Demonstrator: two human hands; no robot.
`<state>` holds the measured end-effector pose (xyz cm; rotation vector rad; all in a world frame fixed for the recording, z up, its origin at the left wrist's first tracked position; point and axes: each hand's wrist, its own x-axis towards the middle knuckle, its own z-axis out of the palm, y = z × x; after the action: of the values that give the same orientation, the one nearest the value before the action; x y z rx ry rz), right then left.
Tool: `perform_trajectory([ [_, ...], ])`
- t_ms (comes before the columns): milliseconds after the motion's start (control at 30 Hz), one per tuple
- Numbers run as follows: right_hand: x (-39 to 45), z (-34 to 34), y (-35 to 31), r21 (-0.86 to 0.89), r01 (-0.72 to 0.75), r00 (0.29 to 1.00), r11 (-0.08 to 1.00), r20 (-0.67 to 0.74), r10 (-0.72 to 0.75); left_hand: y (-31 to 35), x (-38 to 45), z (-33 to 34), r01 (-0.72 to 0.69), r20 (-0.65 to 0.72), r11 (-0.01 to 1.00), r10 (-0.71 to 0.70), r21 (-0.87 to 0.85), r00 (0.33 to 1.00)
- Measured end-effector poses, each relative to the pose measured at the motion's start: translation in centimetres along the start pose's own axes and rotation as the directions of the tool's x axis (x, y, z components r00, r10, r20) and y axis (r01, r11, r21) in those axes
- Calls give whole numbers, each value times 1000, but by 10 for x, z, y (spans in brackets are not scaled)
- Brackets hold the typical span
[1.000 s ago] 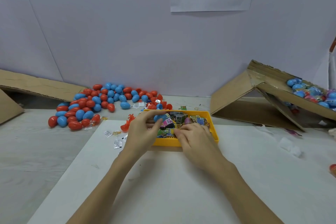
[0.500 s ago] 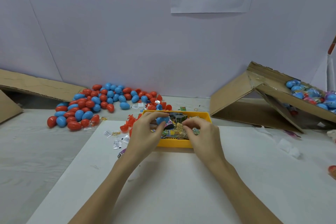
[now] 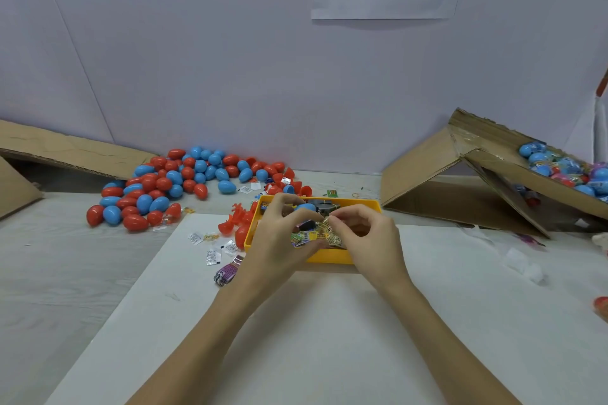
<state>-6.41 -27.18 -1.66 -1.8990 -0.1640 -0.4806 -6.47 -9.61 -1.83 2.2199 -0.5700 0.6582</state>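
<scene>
A yellow tray (image 3: 361, 202) full of small printed wrappers and toy bits sits at the far edge of a white board (image 3: 329, 339). Both my hands are over it, fingertips close together. My left hand (image 3: 279, 240) holds a blue egg (image 3: 306, 206) between curled fingers and thumb. My right hand (image 3: 368, 240) pinches a small gold printed wrapper (image 3: 329, 227) right beside that egg. The tray's middle is hidden under my hands.
A pile of red and blue eggs (image 3: 184, 184) lies at the back left. Red half shells (image 3: 235, 223), small packets (image 3: 210, 248) and a purple wrapper (image 3: 227, 273) lie left of the tray. A tipped cardboard box (image 3: 427, 168) at right holds wrapped eggs (image 3: 559, 168).
My right hand lifted from the tray's contents with a wrapper and moved left to meet my left hand. The left hand kept the blue egg and shifted slightly right.
</scene>
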Motion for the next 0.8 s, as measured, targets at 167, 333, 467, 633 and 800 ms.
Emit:
perform_trajectory([
  [167,-1,1,-6,185,-48,999,981,29,43,3,1,4,11,-87,998,-15,-55,996],
  [333,0,-2,-11,218,-33,999,975,49,23,4,5,3,189,-52,956,-206,-225,977],
  [467,-2,0,-11,171,-20,992,985,126,-1,3,5,3,237,14,925,-244,-299,970],
  [633,0,-2,-5,277,-146,989,950,47,138,6,5,0,252,73,868,-245,-428,967],
  [800,3,-9,-1,154,-177,978,972,-84,192,5,6,-4,242,75,817,-239,-524,968],
])
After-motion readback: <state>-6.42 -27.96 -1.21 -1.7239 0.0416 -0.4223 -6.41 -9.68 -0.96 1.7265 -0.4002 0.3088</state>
